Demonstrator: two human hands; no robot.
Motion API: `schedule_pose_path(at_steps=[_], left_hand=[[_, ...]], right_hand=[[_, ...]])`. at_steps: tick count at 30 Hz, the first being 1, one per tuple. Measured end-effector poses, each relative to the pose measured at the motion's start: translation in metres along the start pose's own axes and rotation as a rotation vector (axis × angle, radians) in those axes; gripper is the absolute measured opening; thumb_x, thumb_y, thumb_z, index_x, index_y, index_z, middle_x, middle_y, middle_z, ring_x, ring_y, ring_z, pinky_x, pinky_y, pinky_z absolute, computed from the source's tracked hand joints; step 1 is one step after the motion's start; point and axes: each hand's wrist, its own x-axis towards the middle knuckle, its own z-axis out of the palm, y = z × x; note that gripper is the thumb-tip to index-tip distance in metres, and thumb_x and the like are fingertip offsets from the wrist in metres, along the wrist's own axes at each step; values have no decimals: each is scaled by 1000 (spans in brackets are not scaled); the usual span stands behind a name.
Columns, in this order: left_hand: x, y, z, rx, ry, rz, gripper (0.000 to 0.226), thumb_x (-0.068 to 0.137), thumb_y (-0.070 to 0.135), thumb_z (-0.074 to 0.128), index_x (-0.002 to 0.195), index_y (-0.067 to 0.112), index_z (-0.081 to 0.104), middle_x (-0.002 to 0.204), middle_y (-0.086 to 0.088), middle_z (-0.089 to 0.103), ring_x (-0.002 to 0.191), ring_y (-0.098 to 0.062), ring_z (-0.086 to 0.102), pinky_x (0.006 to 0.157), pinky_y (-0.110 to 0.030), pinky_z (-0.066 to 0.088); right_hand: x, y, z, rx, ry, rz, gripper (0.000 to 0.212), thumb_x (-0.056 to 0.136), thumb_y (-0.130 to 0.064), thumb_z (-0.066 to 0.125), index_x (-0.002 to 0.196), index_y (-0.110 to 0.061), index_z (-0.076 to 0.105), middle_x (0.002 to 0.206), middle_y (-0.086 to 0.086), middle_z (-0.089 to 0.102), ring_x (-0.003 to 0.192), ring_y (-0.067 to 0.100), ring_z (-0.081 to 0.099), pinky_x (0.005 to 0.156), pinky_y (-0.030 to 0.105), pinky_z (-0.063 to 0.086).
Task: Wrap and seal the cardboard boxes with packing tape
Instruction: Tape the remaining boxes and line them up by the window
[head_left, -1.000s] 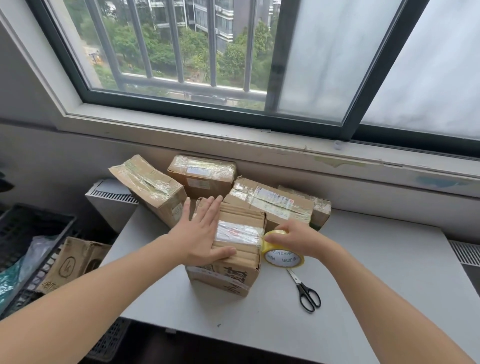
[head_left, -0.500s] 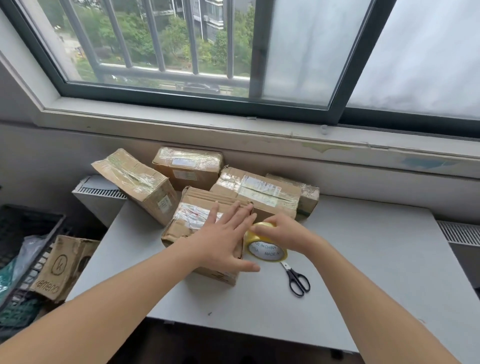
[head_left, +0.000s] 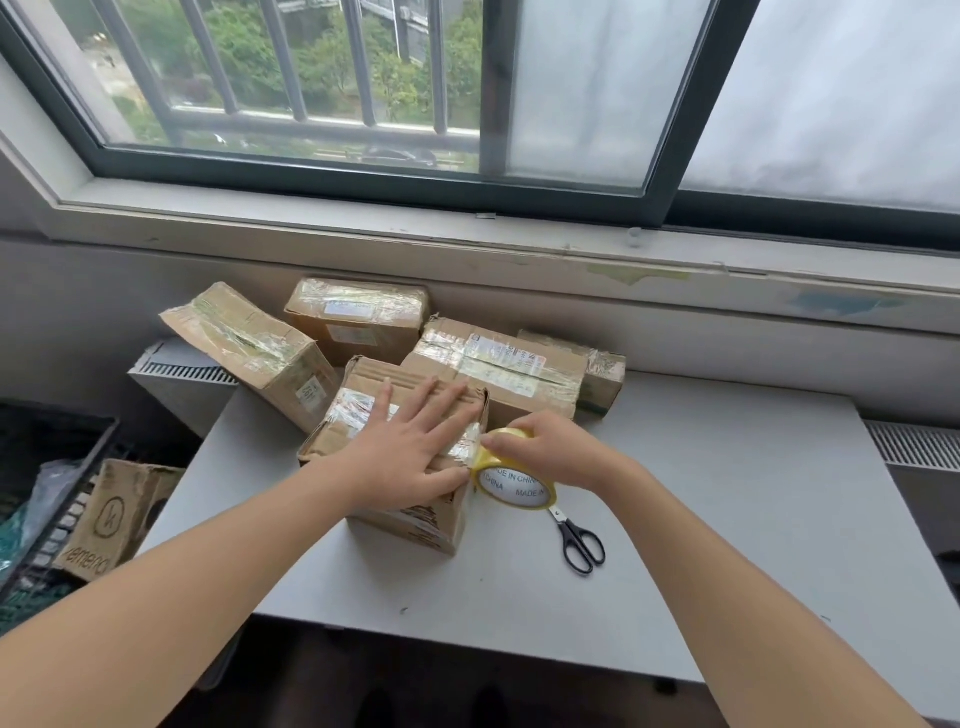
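Observation:
A brown cardboard box (head_left: 363, 395) with a band of clear tape across its top stands near the middle of the grey table (head_left: 727, 519). My left hand (head_left: 410, 452) lies flat on the box top, fingers spread and straight. My right hand (head_left: 550, 452) grips a yellow roll of packing tape (head_left: 514, 483) held against the box's right edge. Shiny tape runs from the roll onto the box under my left fingers.
Several taped boxes (head_left: 498, 364) are stacked behind, against the wall below the window. Black scissors (head_left: 579, 543) lie on the table right of the box. A printed carton (head_left: 114, 519) sits in a dark crate (head_left: 47, 457) at the left. A white radiator unit (head_left: 176, 379) stands behind the table's left corner.
The box has turned on the table and my left hand slid across its top toward the right edge. The tape roll stayed in my right hand beside the box.

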Motion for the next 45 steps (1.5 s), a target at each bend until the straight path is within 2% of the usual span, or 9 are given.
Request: schedule_pose_path(at_steps=[7, 10, 15, 19, 22, 31, 35, 39, 45], left_hand=[[2, -1, 7, 11, 15, -10, 81, 88, 77, 6, 157, 46, -23, 163, 15, -36, 150, -14, -36, 119, -61, -21], [2, 1, 6, 13, 20, -21, 82, 86, 76, 5, 158, 45, -21, 164, 15, -34, 151, -15, -34, 119, -62, -20], [0, 0, 7, 15, 35, -14, 81, 87, 76, 4, 158, 45, -22, 163, 16, -35, 150, -14, -35, 119, -61, -20], [-1, -1, 9, 25, 42, -11, 80, 88, 76, 6, 156, 47, -24, 163, 17, -36, 150, -14, -35, 120, -61, -19], [0, -2, 10, 33, 40, -4, 79, 89, 76, 7, 154, 48, -28, 162, 17, -37, 150, -14, -36, 120, -61, -19], [-1, -1, 6, -5, 17, 4, 86, 81, 86, -15, 156, 46, -24, 162, 20, -36, 149, -13, -38, 119, -60, -22], [1, -3, 6, 23, -20, -3, 78, 86, 81, -10, 154, 47, -28, 160, 20, -39, 149, -14, -38, 119, -62, -18], [2, 2, 0, 33, -69, 4, 81, 81, 84, -14, 152, 49, -30, 159, 18, -42, 148, -17, -40, 118, -66, -16], [1, 9, -26, 157, -162, 122, 100, 83, 92, 16, 158, 40, -25, 158, 10, -47, 146, -27, -43, 116, -74, -14]], right_hand=[[-4, -11, -9, -92, 30, -40, 53, 89, -60, 63, 59, -19, 47, 51, -9, 36, 49, 12, 34, 55, 33, 27], [-7, -16, -12, -132, 58, -30, 53, 90, -57, 64, 58, -19, 45, 43, -10, 33, 43, 8, 33, 52, 30, 27], [-5, -12, -6, -106, 94, -37, 53, 86, -57, 67, 59, -17, 44, 50, -6, 31, 47, 13, 30, 53, 33, 25], [-6, 13, 9, -121, 67, 45, 57, 84, -66, 66, 61, -14, 59, 56, -2, 49, 55, 12, 45, 54, 32, 32], [-6, 26, 23, -57, 44, 86, 53, 85, -70, 64, 63, -22, 64, 63, -3, 60, 64, 12, 55, 56, 29, 38], [11, 31, 31, 82, -69, 115, 61, 81, -75, 65, 68, -16, 67, 62, -7, 55, 60, 13, 51, 59, 30, 38], [13, 37, 38, 147, -61, 136, 58, 81, -75, 66, 61, -21, 58, 57, -10, 49, 59, 12, 47, 57, 27, 35], [10, 40, 42, 175, -27, 147, 58, 80, -78, 64, 70, -21, 64, 67, -6, 59, 66, 12, 54, 59, 26, 39], [9, 37, 48, 207, -2, 168, 60, 80, -78, 61, 86, -19, 72, 83, -1, 70, 77, 14, 63, 65, 28, 46]])
